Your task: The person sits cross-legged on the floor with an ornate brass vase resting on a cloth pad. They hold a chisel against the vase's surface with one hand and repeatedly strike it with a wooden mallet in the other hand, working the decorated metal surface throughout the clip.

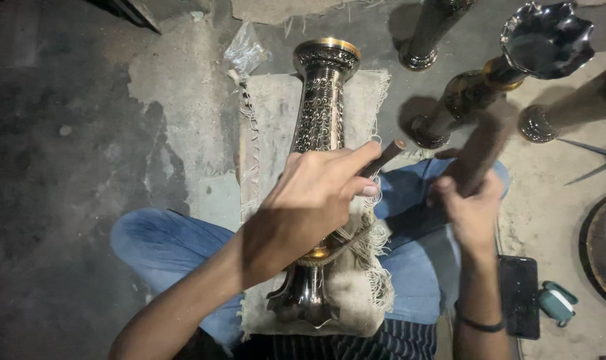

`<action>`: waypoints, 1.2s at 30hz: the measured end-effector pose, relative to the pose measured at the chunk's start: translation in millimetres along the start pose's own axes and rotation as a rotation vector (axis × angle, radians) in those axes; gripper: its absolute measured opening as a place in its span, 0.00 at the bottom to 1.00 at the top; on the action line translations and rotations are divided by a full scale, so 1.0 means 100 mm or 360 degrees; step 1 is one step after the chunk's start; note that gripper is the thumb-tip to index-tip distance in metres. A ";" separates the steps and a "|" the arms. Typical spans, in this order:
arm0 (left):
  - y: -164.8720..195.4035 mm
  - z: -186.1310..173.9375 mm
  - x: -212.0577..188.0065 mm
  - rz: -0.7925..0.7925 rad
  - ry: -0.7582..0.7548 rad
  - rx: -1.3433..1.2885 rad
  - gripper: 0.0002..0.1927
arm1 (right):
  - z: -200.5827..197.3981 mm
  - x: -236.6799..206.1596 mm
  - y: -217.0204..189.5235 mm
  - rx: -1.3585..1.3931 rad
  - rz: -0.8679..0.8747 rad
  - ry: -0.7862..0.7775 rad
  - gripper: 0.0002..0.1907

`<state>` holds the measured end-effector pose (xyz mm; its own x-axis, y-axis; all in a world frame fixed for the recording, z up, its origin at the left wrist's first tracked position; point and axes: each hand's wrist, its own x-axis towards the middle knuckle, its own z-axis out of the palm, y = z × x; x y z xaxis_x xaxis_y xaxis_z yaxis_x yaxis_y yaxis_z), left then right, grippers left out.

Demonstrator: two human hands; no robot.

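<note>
Left hand, wrist bent, grip pinched on a chisel over the engraved brass vase; right hand, raised beside, grip clamped on a blurred mallet.

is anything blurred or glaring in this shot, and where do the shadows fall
Head view: the right hand and the dark stick-like tool it grips are smeared by motion; the left hand and engraved vase stay sharp. Glare glints on the fluted vase mouth. The floor at left sinks into shadow.
</note>
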<state>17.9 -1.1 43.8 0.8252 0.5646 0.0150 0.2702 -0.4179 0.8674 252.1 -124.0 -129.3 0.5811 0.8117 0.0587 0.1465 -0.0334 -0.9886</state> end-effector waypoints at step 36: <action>-0.05 -0.07 0.52 -0.0054 -0.0402 0.0346 0.12 | -0.17 0.31 -0.77 -0.0355 -0.0220 -0.0315 0.29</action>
<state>56.1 35.0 43.3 0.9035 0.3977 -0.1597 0.3768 -0.5594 0.7383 272.9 -106.2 -49.0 0.3798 0.9143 0.1406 0.3974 -0.0241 -0.9173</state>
